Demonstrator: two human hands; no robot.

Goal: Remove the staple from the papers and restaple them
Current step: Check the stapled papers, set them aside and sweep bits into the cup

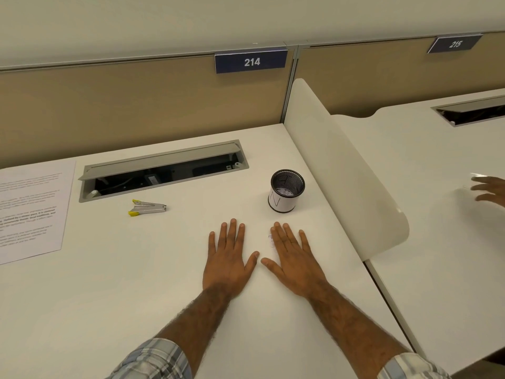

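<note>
A white table [131, 296] fills most of the frame, backed across the upper part by a tan partition [136, 110]. A curved white divider [341, 173] rises along the table's right edge, with a neighbouring table [437, 228] beyond it at the right. In the upper middle of the table an open grey cable hatch [164, 170] shows dark wiring inside. The papers [30, 209], printed with text, lie flat at the far left edge of the frame, partly cut off, well apart from both hands. The left hand [228, 258] and the right hand [293, 258] lie side by side in the centre, palms down on the table, fingers [232, 233] straight and slightly spread, holding nothing; the thumbs nearly meet. At the right edge of the frame another person's hand [490, 191] hovers over the neighbouring table, blurred. A black mesh cup [287, 191] with a white label stands upright just above the right hand. Blue signs reading 214 [251, 62] and 215 [455, 44] hang on the partition's top rail. A small silver stapler [147, 208] with yellow tips lies below the hatch, between the papers and the left hand, touched by neither hand. A tiny pale scrap [271, 240] sits beside the right index finger.
</note>
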